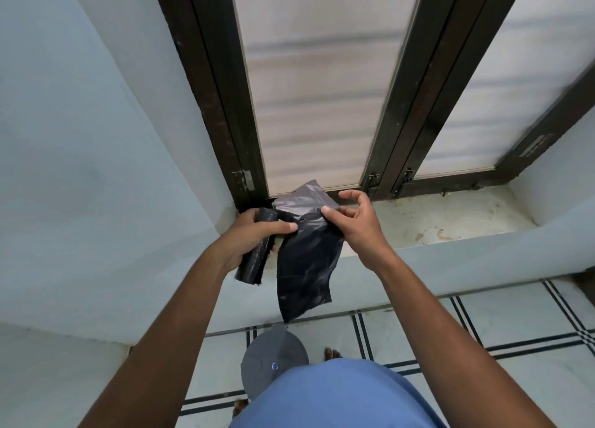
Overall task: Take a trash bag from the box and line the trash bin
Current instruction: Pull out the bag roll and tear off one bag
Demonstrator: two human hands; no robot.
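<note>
My left hand [254, 234] grips a rolled bundle of black trash bags [254, 260], thumb pressed over it. From the roll a folded black trash bag [306, 266] hangs down, partly pulled out. My right hand [351, 224] pinches the bag's upper edge between thumb and fingers, in front of the window sill. Below, on the floor, stands a grey trash bin with a domed swing lid [273, 360], partly hidden by my blue shirt. No box is visible.
A stained window sill ledge [450, 221] runs across in front of me under a dark-framed window [315, 105] with frosted panes. Pale walls stand at left. White floor tiles with black lines [483, 324] lie below; my toes show beside the bin.
</note>
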